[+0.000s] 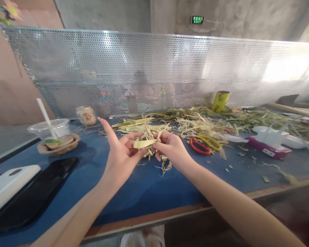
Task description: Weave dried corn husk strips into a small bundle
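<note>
Left hand [119,151]: one digit extended, others gripping a pale leaf strip [143,143]. Right hand [173,147]: fingers curled, pinching the strip's opposite end. Forearms [213,185] converge.

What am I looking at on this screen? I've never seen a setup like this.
There's no machine: these are one person's bare left hand and right hand, seen by a single camera worn on that person's head. The fingers hold a pale flat strip, with tangled plant fibre around it. On the blue tabletop are more loose plant strips, scissors with red and yellow handles, and a lidded cup with a straw. Behind stands a perforated metal screen.
</note>
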A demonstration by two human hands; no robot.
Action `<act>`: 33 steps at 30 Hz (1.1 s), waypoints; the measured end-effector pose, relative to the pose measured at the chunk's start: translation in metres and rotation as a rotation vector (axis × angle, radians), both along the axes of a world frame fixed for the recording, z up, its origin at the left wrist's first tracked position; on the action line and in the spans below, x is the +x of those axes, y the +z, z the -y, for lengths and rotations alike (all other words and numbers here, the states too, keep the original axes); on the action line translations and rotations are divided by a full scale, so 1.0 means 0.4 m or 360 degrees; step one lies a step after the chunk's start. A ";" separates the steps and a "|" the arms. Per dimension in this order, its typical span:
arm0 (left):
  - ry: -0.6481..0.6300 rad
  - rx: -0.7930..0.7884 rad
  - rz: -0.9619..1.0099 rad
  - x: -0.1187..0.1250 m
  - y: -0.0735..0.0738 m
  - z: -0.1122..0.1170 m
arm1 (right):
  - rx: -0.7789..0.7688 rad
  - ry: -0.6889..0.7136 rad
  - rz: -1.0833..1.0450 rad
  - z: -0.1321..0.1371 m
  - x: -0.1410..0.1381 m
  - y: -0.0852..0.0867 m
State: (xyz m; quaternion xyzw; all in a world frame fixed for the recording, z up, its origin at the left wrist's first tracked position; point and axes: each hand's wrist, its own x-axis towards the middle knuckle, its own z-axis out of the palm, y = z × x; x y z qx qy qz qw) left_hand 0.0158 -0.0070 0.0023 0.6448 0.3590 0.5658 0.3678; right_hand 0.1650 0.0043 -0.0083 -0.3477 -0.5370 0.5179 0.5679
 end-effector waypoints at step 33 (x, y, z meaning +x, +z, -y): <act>-0.0127 -0.0524 0.0143 -0.012 0.017 -0.010 | -0.0296 0.0397 -0.0218 0.009 0.044 0.035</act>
